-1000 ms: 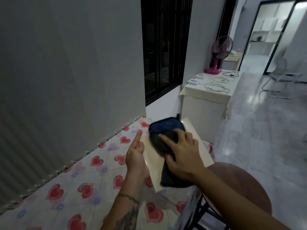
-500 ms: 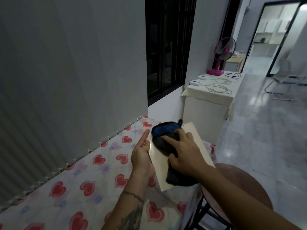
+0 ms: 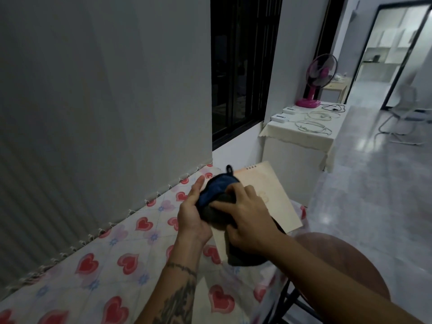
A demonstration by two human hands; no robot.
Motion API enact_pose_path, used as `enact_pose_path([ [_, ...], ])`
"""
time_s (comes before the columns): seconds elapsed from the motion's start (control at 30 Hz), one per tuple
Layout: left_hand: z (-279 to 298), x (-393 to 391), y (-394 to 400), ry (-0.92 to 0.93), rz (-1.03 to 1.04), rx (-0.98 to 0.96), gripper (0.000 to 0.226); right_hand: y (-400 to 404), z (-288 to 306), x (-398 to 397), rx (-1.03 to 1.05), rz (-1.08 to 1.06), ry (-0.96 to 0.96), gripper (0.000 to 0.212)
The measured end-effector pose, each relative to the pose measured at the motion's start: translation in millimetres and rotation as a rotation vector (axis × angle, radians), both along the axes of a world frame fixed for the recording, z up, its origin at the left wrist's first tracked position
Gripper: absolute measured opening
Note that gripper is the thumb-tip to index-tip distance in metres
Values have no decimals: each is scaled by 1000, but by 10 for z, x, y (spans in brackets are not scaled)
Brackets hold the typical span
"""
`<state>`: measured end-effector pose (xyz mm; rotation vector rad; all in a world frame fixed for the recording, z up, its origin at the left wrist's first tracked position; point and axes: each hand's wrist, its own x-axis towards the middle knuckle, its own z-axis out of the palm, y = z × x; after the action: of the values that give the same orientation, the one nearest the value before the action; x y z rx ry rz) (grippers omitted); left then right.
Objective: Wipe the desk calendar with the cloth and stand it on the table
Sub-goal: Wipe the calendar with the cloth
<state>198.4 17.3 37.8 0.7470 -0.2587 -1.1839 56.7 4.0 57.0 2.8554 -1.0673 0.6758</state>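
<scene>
A beige desk calendar (image 3: 275, 195) with a spiral binding at its far end lies flat at the right end of the heart-patterned table (image 3: 98, 272). A dark blue and black cloth (image 3: 216, 191) rests on its left part. My right hand (image 3: 245, 218) presses down on the cloth and grips it. My left hand (image 3: 190, 218) holds the calendar's left edge, fingers touching the cloth's side. Much of the calendar's near half is hidden by the cloth and my hands.
A grey wall runs along the table's far side. A brown round stool (image 3: 339, 265) stands at the table's right end. Beyond is a white cabinet (image 3: 297, 136) with cables and a pink fan (image 3: 313, 90), then tiled floor.
My right hand has slid the cloth leftward across the calendar, toward my left hand, baring more of the calendar's right side. My left hand has stayed at the left edge.
</scene>
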Motion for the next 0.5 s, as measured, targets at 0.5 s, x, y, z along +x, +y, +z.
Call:
enact_pose_path([
  [0.5, -94, -28, 52, -28, -138, 13, 37, -175, -58, -79, 125, -65, -78, 60],
])
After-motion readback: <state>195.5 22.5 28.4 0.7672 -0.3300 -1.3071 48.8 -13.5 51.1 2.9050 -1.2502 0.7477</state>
